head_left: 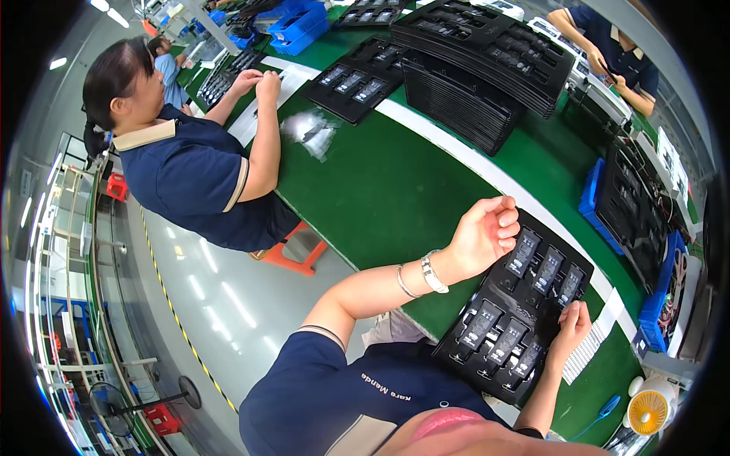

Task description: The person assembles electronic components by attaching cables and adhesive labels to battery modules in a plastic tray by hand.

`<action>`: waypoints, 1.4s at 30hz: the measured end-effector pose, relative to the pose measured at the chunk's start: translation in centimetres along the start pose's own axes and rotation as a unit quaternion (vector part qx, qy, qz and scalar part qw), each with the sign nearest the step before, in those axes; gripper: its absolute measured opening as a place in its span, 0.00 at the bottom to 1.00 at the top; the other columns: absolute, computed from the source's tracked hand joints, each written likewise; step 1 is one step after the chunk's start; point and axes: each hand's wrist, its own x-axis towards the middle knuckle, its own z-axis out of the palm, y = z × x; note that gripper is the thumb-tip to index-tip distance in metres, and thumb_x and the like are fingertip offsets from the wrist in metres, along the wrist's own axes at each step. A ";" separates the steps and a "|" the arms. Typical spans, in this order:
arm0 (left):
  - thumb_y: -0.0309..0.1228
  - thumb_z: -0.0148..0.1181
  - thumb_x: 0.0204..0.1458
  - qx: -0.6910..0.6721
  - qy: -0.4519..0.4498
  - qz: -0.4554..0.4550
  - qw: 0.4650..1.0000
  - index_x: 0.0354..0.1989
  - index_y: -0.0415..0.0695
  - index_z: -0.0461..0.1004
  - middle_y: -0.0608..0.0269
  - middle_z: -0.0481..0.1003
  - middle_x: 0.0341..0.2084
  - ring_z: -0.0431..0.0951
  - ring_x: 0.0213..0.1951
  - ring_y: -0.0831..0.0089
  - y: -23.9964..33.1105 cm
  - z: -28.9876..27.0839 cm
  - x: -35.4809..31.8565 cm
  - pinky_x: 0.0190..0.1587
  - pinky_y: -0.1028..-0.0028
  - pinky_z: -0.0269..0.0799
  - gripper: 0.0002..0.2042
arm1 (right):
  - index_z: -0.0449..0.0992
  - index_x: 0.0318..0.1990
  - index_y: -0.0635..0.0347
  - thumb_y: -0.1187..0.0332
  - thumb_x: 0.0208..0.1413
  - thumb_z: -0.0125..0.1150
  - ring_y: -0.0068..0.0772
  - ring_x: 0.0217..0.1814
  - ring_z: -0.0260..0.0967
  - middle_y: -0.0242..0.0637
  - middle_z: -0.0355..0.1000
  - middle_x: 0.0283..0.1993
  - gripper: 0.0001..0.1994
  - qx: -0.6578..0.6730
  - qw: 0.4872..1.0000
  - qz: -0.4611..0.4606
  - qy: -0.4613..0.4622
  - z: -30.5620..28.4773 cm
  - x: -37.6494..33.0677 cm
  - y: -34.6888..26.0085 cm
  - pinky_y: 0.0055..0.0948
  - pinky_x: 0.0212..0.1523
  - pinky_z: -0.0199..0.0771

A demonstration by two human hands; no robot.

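A black plastic tray [532, 308] lies on the green table in front of me, its near end against my body. Two rows of flat black battery-like packs [508, 340] sit in its pockets. Over the tray's far left corner, my left hand [487, 234] is raised with its fingers curled in; whatever they may hold is hidden. My right hand [572, 333] is at the tray's right edge, thumb and fingers drawn together beside the far row's rightmost pack [570, 286]. I cannot make out what is between them.
Tall stacks of black trays [464, 99] stand at the far side, near another filled tray [357, 82]. Clear film [312, 131] lies beside a co-worker [179, 152] on the left. Blue bins [663, 292], a printed sheet [593, 346] and a small fan [650, 410] are at right.
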 end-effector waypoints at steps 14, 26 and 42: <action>0.38 0.51 0.59 -0.012 0.007 -0.002 1.000 0.37 0.47 0.71 0.74 0.59 0.22 0.60 0.25 0.80 0.2 -0.4 0.1 0.28 0.79 0.60 0.09 | 0.64 0.21 0.58 0.65 0.65 0.50 0.11 0.21 0.48 0.22 0.58 0.19 0.17 0.008 1.000 0.005 -0.003 0.3 0.0 -0.7 0.18 0.21 0.42; 0.36 0.50 0.58 -0.014 0.007 -0.004 1.000 0.36 0.45 0.69 0.72 0.60 0.22 0.60 0.25 0.79 -0.2 -0.8 0.6 0.29 0.79 0.61 0.08 | 0.66 0.22 0.58 0.62 0.64 0.51 0.13 0.22 0.52 0.23 0.59 0.19 0.18 0.053 0.998 0.019 -0.035 1.0 -0.1 -1.1 0.20 0.23 0.49; 0.37 0.50 0.59 0.073 0.001 -0.035 0.997 0.36 0.46 0.70 0.74 0.60 0.22 0.60 0.26 0.80 -2.6 -1.0 0.0 0.29 0.79 0.59 0.08 | 0.65 0.21 0.60 0.65 0.64 0.50 0.14 0.22 0.53 0.25 0.60 0.20 0.17 0.101 0.994 0.016 -0.044 2.4 -1.6 -1.9 0.19 0.23 0.50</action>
